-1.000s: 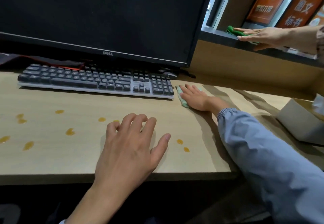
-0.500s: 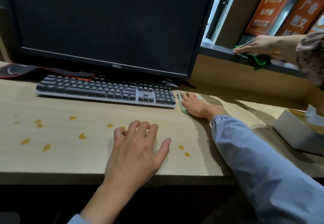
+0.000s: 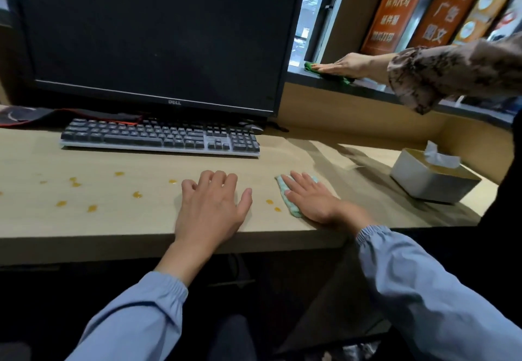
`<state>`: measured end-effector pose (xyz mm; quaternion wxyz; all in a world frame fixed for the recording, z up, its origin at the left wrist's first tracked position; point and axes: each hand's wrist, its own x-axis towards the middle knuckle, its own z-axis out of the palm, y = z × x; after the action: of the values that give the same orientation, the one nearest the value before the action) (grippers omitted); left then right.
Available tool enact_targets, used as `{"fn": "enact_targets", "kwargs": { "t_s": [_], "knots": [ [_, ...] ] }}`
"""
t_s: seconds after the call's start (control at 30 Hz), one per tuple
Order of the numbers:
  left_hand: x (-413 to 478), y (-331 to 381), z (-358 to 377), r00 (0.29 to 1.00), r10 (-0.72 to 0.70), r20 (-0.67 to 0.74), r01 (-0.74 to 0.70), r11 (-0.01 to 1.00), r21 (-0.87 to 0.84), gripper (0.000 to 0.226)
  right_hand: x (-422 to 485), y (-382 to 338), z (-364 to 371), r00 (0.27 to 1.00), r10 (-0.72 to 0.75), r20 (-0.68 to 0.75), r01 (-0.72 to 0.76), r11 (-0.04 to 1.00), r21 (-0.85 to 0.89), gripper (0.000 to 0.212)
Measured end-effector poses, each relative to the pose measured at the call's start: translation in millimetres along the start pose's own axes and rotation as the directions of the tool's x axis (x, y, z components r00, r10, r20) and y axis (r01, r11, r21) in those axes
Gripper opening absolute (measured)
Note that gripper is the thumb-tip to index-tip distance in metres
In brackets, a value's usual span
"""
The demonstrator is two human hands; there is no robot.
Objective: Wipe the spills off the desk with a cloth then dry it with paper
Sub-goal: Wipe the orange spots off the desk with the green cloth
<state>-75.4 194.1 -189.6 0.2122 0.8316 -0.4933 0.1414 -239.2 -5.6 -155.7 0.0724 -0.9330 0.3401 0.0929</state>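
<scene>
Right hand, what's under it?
A pale green cloth, pressed flat on the desk; only its left edge and far corner show. The rest, and whatever lies beneath it, is covered.

DELL on monitor (image 3: 158, 35) bezel; orange banners (image 3: 395, 13) bear white Chinese characters, "广告" and "图文" readable on one.

On the light wooden desk (image 3: 113, 225), the right hand (image 3: 313, 201) presses flat on a pale green folded cloth (image 3: 284, 191) near the front edge. The left hand (image 3: 210, 205) rests palm-down beside it. Small amber liquid spills (image 3: 137, 194) dot the desk from the left edge to just beside the cloth. A white rectangular tissue box (image 3: 432, 184) sits near the right edge.
</scene>
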Motion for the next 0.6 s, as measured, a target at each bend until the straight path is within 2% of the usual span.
{"fn": "enact_targets", "kwargs": {
  "t_s": [0.27, 0.6],
  "knots": [
    [-0.5, -0.4, -2.2, 1.0, 0.007, -0.016, -0.007, 1.0, 0.001, 0.054, -39.0, -8.7, 18.6, 0.999, -0.005, -0.04, 0.005, 1.0, -0.01, 0.058],
    [2.2, -0.7, 0.3, 1.0, 0.004, -0.002, -0.004, 1.0, 0.029, 0.054, 29.9, -7.2, -0.7, 1.0, -0.008, -0.004, 0.008, 1.0, -0.003, 0.059]
  ]
}}
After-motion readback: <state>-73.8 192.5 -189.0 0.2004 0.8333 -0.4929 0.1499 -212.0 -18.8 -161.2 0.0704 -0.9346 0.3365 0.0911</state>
